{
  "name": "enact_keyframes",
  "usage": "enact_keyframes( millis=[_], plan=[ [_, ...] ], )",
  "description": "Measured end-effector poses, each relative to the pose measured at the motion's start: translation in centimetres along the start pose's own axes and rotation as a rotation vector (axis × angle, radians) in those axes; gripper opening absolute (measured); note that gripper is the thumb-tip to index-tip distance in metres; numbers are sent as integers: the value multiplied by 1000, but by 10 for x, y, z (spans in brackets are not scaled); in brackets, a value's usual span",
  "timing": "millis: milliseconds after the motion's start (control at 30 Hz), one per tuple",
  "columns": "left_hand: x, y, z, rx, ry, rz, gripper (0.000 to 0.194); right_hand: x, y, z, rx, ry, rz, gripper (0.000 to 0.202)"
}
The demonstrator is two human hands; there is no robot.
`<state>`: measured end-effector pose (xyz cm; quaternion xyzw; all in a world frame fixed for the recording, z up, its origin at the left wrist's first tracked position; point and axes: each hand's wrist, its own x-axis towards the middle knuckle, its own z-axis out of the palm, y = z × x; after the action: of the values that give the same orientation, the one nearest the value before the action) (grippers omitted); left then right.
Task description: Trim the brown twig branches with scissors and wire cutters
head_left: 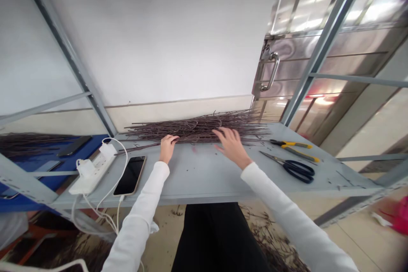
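Sleeves point(142, 216); twigs point(196, 126) on shelf point(204, 174); left hand point(167, 146) pinching, right point(234, 145) perhaps touching.

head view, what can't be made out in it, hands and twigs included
In the head view:
Left hand: whether it grips a twig, too small to tell.
Right hand: its palm, hidden by its own back.
Twig pile: its lowest twigs, covered by those above.
Pink thing: its full shape, cut off by the right edge.

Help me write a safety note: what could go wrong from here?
The twigs could scratch the bare left hand. The cable hanging off the shelf could catch the left sleeve and drag the phone. The scissors point toward the right hand and might prick it.
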<state>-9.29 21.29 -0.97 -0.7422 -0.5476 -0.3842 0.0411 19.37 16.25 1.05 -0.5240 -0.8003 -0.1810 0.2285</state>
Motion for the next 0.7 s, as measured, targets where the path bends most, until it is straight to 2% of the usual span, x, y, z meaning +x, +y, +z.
enact_keyframes(
  millis=[100,233,367,467,600,700],
  plan=[
    [-2,-3,4,1,32,35,20,41,-35,14,48,-94,-159,44],
    [-4,0,5,28,129,76,17,72,-54,25,49,-205,-183,24],
    [-12,4,3,69,298,70,38,90,-47,17,8,-244,-108,28],
    [-17,1,2,91,390,46,35,105,-40,5,-17,-247,-34,29],
    [-19,-6,-3,136,480,-15,39,121,-34,-9,-15,-263,49,29],
    [-19,-12,-11,128,497,-128,47,124,-29,-17,2,-277,112,29]
  ],
)
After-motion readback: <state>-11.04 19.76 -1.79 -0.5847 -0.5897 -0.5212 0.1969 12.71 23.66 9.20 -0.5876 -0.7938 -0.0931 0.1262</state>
